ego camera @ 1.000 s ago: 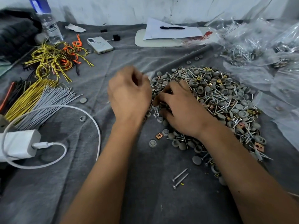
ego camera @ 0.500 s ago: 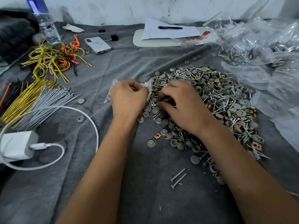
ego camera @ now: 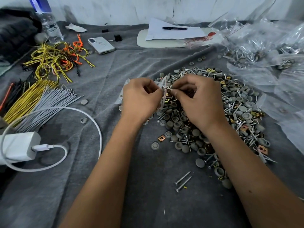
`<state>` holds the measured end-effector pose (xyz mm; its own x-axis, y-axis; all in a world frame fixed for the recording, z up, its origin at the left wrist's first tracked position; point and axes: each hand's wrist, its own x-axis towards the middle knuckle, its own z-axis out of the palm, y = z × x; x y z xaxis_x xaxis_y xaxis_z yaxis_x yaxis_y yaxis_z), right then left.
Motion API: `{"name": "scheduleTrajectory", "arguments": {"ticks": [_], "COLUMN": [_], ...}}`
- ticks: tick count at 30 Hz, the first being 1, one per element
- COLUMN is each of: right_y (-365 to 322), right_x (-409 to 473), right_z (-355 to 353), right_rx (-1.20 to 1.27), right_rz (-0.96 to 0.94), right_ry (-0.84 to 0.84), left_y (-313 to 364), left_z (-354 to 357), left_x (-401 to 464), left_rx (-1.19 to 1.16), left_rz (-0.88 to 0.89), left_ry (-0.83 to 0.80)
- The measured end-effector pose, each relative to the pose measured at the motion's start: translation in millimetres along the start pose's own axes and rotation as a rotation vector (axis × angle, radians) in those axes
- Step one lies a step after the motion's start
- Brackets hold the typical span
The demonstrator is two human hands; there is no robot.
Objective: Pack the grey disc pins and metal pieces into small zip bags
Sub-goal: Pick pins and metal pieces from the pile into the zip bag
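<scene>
Heap of grey disc pins [ego camera: 212, 112], silver screws and small brass-coloured square pieces, spread loose on grey cloth. Small clear zip bag [ego camera: 162, 94] at heap's left edge, crumpled, upright, mouth toward heap. One screw [ego camera: 167, 87] level at bag mouth. Two screws [ego camera: 183, 181] lie side by side, apart, near of heap.

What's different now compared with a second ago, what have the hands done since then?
The right hand has lifted off the pile of pins and metal pieces and now pinches a screw, its tip at the small zip bag the left hand grips. The two loose screws, charger, phone and wires haven't moved.
</scene>
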<state>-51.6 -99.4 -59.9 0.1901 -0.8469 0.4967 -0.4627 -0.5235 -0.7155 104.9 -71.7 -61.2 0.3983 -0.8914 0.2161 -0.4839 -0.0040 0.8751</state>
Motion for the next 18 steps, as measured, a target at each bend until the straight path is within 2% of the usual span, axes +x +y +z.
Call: {"name": "scheduleTrajectory", "arguments": {"ticks": [4,9,18], "right_y": [1.2,2.7,3.1], "right_x": [-0.2,0.5,0.0], "right_z": [-0.9,-1.6,-1.5], "right_rx": [-0.049,-0.107,-0.187], "right_rz": [-0.035,-0.054,-0.098], "right_ry": [-0.023,-0.043,-0.05], "left_y": [2.5,0.5,1.9], "left_z": [0.2,1.0,5.9], "left_x": [-0.2,-0.2,-2.9], "left_rx": [0.115,0.123,0.003], "left_rz": [0.164,0.239,0.345], "left_ry": [0.048,0.094,-0.016]}}
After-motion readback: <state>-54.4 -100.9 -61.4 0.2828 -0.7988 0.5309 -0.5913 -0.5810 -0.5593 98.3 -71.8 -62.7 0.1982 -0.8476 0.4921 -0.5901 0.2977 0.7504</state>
